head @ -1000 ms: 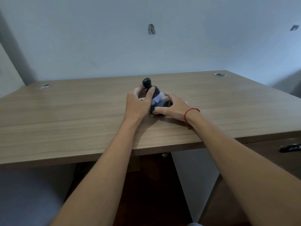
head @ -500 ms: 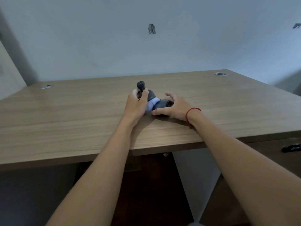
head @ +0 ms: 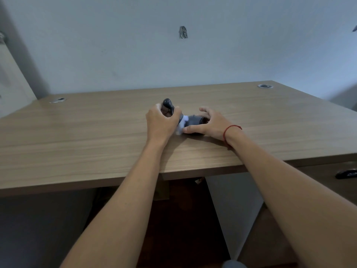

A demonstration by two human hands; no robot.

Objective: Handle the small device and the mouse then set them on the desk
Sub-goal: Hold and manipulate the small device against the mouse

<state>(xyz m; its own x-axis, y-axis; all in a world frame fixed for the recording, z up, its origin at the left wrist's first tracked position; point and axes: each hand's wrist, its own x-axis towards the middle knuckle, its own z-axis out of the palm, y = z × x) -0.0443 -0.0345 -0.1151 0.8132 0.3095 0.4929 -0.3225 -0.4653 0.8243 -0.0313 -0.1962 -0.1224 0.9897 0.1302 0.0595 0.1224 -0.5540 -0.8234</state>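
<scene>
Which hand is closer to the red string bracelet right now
Right. The red string bracelet sits on the right wrist, just behind the right hand. The left hand is farther over, gripping the dark object.

Soft, cool, even light fills the scene, moderately bright with no glare. The wooden surface (head: 77, 136) shows a faint pale sheen at its left side. Short, soft shadows lie under both forearms and beside the left hand (head: 161, 123) and right hand (head: 209, 122). Below the surface it is dark. Wide-angle distortion bends the edges, and detail is slightly blurred throughout.
</scene>
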